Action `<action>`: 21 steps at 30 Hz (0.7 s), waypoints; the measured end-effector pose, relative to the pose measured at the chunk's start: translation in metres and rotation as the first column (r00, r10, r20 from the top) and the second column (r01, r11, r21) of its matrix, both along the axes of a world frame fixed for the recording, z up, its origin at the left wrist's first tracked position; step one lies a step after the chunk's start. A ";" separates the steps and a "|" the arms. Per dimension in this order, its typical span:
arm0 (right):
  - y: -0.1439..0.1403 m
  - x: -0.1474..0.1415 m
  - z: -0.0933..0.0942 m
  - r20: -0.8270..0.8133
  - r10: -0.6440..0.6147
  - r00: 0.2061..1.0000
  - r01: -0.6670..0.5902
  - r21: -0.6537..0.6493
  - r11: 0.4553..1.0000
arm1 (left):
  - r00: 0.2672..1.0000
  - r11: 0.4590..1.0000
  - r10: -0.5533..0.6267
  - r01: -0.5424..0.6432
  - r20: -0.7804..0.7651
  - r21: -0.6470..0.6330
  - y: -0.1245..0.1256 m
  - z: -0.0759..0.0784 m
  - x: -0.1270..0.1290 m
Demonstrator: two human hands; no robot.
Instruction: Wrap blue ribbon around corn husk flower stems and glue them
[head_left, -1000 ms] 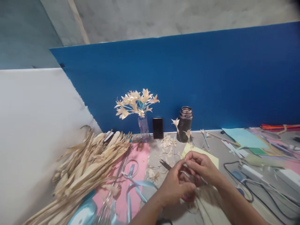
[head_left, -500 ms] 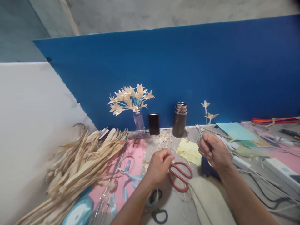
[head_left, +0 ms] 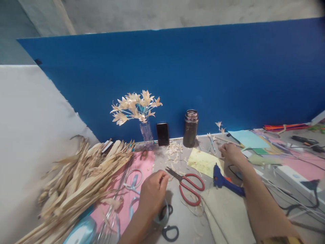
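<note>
My right hand (head_left: 232, 154) is reaching toward the back of the table, fingers pinched together. Two small pale corn-husk flowers (head_left: 219, 126) on thin stems rise just beyond its fingertips, and the grip on the stems is mostly hidden. More small husk flowers on blue stems (head_left: 211, 142) lie to its left. My left hand (head_left: 153, 189) is closed over the table's front; whatever its fingers hold, if anything, is hidden. Red-handled scissors (head_left: 191, 186) lie to its right, blades pointing up-left. Black-handled scissors (head_left: 170, 234) and light blue ribbon (head_left: 133, 203) lie near that wrist.
A vase of husk flowers (head_left: 146, 135), a phone (head_left: 163, 134) and a dark flask (head_left: 190, 130) stand along the blue board. Dry corn husks (head_left: 86, 179) are heaped at left. A blue glue gun (head_left: 225, 183), power strip (head_left: 297, 178) and cables lie at right.
My right hand has moved farther back, and the flowers at it have dropped lower, tilting away. My left hand has drawn left and nearer, uncovering the red-handled scissors' blades. The glue gun shows more fully.
</note>
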State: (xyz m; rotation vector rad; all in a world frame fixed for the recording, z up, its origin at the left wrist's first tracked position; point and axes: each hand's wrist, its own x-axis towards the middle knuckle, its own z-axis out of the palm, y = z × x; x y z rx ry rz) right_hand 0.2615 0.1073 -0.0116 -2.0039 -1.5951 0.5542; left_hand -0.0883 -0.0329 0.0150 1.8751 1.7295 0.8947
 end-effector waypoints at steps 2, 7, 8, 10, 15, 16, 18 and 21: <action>0.003 0.000 -0.004 0.041 -0.008 0.999 0.009 -0.020 1.000 | 0.999 0.997 0.034 -0.034 0.000 0.069 -0.003 0.001 -0.003; 0.002 0.000 -0.004 0.057 -0.076 0.995 0.072 0.075 0.995 | 1.000 0.986 -0.029 0.030 -0.006 0.167 -0.003 -0.005 -0.001; 0.000 0.000 -0.001 0.046 -0.099 0.994 0.093 0.121 0.988 | 0.999 0.981 -0.054 0.054 -0.008 0.186 -0.001 -0.007 0.002; -0.008 -0.004 0.005 0.005 -0.141 0.990 0.136 0.227 0.964 | 0.994 0.970 -0.106 0.102 0.006 0.223 0.003 -0.013 0.008; -0.036 -0.051 0.020 -0.154 -0.024 0.988 0.085 0.401 0.912 | 0.953 0.975 -0.182 0.144 0.243 0.168 0.015 -0.030 0.020; -0.043 -0.066 0.021 -0.182 0.045 0.982 0.033 0.403 0.915 | 0.934 0.982 -0.173 0.138 0.313 0.132 0.017 -0.033 0.021; -0.057 -0.098 0.019 -0.222 0.184 0.958 -0.085 0.395 0.915 | 0.886 0.991 -0.137 0.123 0.443 0.062 0.019 -0.039 0.023; -0.078 -0.137 0.013 -0.308 0.376 0.874 -0.251 0.377 0.892 | 0.767 0.995 -0.069 0.100 0.637 -0.013 0.019 -0.042 0.026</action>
